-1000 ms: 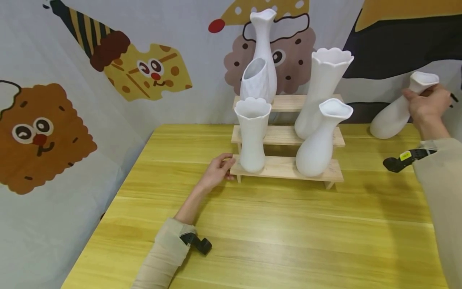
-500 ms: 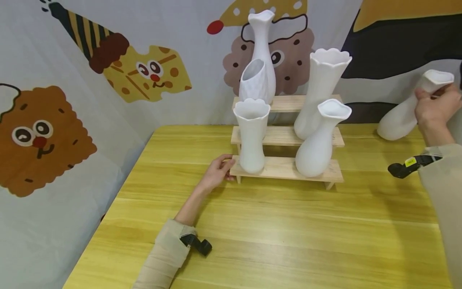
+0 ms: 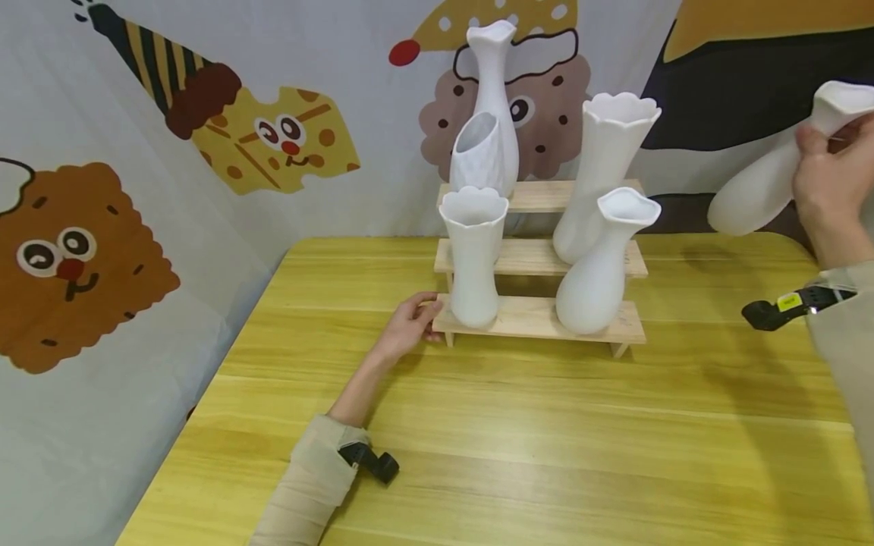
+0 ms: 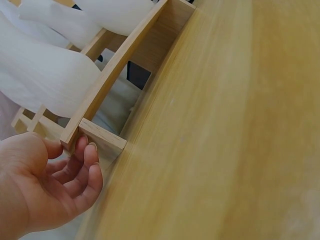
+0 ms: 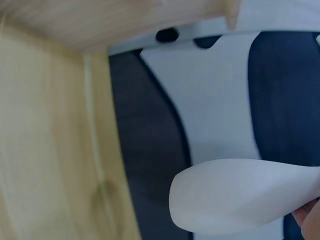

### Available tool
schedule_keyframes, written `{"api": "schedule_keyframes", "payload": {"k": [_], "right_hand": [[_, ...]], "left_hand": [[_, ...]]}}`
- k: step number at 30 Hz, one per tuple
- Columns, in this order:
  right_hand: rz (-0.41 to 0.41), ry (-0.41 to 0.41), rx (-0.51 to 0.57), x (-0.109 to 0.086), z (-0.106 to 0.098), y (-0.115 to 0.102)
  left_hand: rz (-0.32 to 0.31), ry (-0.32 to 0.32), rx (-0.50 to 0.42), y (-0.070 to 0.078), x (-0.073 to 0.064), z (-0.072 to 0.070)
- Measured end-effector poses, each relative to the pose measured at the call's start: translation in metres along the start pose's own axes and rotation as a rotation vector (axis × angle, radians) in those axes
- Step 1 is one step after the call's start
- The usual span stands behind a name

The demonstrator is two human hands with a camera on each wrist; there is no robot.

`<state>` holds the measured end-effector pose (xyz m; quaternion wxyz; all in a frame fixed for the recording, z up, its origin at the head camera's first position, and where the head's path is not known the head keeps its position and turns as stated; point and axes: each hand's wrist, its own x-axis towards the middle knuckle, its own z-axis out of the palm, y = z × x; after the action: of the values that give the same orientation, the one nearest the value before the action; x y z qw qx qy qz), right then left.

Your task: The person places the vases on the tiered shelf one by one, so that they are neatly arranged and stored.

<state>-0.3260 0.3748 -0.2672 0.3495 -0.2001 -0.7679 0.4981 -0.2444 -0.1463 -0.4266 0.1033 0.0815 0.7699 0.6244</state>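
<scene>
My right hand (image 3: 834, 174) grips a white vase (image 3: 758, 186) by its neck at the right. The vase is tilted, its base pointing left, raised over the table's back right corner. In the right wrist view the vase body (image 5: 235, 195) shows against the printed cloth. At the left end of the lowest step of a tiered wooden stand (image 3: 529, 315), my left hand (image 3: 408, 327) pinches the board's corner between thumb and fingers. On the stand's front step are a scalloped-rim vase (image 3: 476, 262) and a round-bellied vase (image 3: 592, 280).
Behind them on the stand are a slant-cut vase (image 3: 480, 155), a tall narrow vase (image 3: 495, 83) and a tall scalloped vase (image 3: 608, 167). The wooden table (image 3: 478, 447) ends at the back against a cartoon-printed cloth (image 3: 382, 45).
My right hand has moved right and then up with the vase, whose base has risen off the table. My left hand stays at the stand's corner.
</scene>
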Motion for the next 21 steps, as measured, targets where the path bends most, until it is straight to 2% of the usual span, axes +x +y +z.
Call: {"api": "schedule_keyframes", "payload": {"k": [5, 18, 21], "right_hand": [[0.002, -0.027, 0.002, -0.006, -0.002, -0.027], [-0.027, -0.104, -0.12, -0.036, -0.009, -0.085], [-0.026, -0.109, -0.064, -0.043, -0.009, -0.099]], "left_hand": [[0.01, -0.003, 0.004, 0.001, -0.001, -0.001], [0.005, -0.002, -0.005, 0.001, -0.001, 0.0], [0.011, -0.001, 0.001, 0.001, -0.002, 0.0]]}}
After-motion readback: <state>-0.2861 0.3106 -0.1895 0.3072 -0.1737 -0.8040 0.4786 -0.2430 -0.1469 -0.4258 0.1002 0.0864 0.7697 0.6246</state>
